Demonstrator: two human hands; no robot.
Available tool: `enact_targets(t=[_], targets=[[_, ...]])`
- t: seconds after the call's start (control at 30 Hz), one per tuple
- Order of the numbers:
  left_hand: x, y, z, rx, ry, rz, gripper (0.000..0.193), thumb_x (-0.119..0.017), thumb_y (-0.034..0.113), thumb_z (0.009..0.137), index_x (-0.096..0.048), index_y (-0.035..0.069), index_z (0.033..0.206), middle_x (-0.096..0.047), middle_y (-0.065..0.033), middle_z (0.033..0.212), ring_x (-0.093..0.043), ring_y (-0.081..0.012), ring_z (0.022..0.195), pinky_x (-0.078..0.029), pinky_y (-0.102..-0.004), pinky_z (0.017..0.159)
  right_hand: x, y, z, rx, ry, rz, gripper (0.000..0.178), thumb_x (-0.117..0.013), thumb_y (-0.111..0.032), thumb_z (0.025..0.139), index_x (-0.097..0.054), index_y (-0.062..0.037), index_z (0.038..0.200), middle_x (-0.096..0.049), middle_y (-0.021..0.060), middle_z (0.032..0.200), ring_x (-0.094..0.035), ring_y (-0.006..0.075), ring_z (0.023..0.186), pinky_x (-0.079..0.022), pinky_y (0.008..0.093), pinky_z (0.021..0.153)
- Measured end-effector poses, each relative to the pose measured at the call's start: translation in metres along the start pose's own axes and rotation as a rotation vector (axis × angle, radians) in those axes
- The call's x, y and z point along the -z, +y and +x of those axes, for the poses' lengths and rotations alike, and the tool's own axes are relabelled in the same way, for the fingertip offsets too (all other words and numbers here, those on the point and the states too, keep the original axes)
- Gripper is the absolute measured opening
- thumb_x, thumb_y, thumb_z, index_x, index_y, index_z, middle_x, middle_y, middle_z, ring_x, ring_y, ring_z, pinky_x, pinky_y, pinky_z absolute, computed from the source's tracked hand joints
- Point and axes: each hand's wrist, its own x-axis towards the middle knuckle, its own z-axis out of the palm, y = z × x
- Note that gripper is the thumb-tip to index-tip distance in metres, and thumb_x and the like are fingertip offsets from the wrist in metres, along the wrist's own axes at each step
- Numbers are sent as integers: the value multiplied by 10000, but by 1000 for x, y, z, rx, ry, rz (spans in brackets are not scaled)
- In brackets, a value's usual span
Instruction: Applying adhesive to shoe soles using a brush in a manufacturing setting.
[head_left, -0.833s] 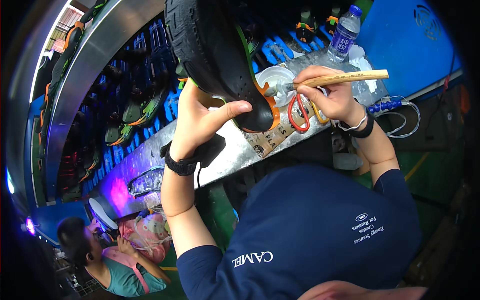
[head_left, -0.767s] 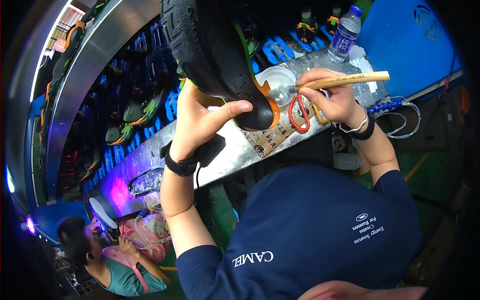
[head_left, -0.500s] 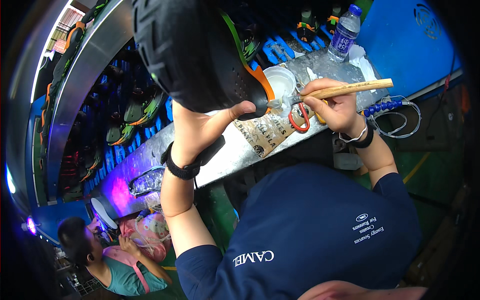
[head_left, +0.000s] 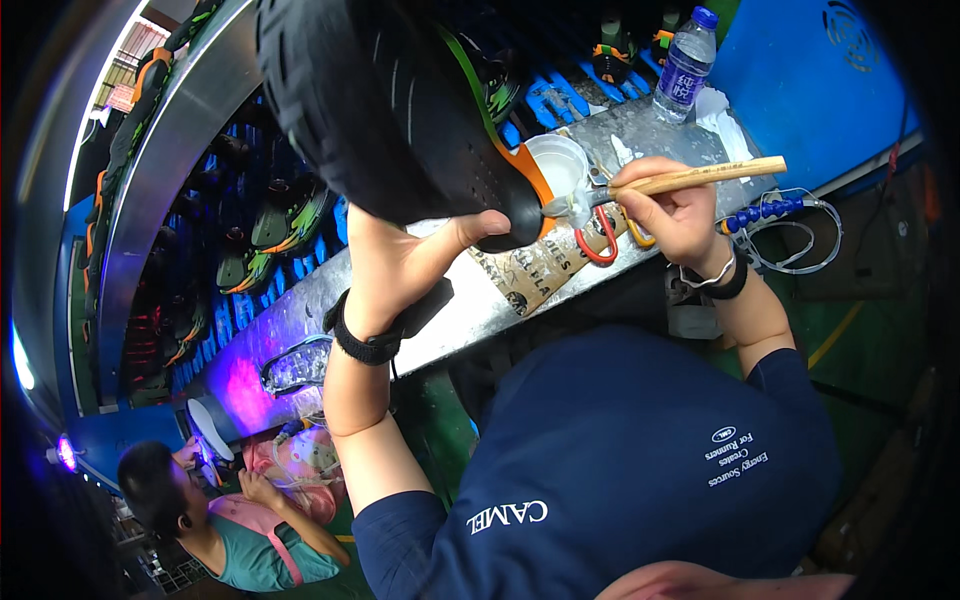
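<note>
Close to the camera, my left hand (head_left: 398, 262) grips a black shoe (head_left: 400, 130) with green and orange trim, its thumb stretched along the lower end. My right hand (head_left: 672, 218) is closed around the wooden handle of a brush (head_left: 735, 174). The brush's whitish, coated tip meets the shoe's edge by the orange trim, or lies just in front of it. Behind the tip stands a white bowl (head_left: 577, 143) with pale contents. Scissors with a red handle (head_left: 584, 243) lie below the brush, on or beside a brown printed sheet (head_left: 535, 278).
A metal bench (head_left: 440, 340) runs beneath my hands. At its far side stand a water bottle (head_left: 686, 68) and a crumpled white cloth or paper (head_left: 722, 118). Shoes (head_left: 275, 222) sit on blue racks. Right of me lies a blue segmented hose (head_left: 765, 213). Another person (head_left: 250, 545) sits at lower left.
The shoe has turned slightly, with more of its black lower edge showing. My right hand has shifted a little to the right, and the brush tip now sits at the shoe's edge.
</note>
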Motion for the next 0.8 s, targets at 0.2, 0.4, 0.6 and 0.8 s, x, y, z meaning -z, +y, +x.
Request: enact_targets(t=[0.2, 0.4, 0.6, 0.8], targets=[[-5, -13, 4, 239, -92, -171, 565, -721, 67, 661, -403, -17, 1120, -573, -107, 988, -567, -187, 897, -446, -296, 804, 3, 2, 10, 64, 24, -118, 115, -576, -1, 760, -577, 16, 874, -581, 42, 776, -520, 62, 682, -424, 195, 597], [-6, -26, 4, 274, -108, -258, 531, -692, 89, 702, -399, -13, 1134, -539, -114, 1044, -532, -184, 964, -423, -315, 855, 2, -2, 9, 45, -71, -91, 98, -586, -12, 757, -583, 5, 853, -573, 26, 726, -514, 56, 644, -413, 188, 567], [-5, -30, 5, 334, -127, -292, 534, -688, 111, 710, -396, -6, 1141, -542, -108, 1024, -543, -180, 941, -459, -309, 806, -1, 5, 13, 6, -112, -116, 83, -595, -15, 754, -580, 2, 834, -551, 13, 688, -485, 35, 594, -393, 179, 520], [-2, -30, 8, 371, -143, -248, 549, -691, 138, 712, -389, 3, 1150, -547, -109, 1014, -559, -180, 908, -470, -304, 782, -4, 4, 13, 78, -94, -130, 98, -590, -16, 757, -578, 0, 853, -572, 31, 729, -513, 55, 624, -407, 184, 542]])
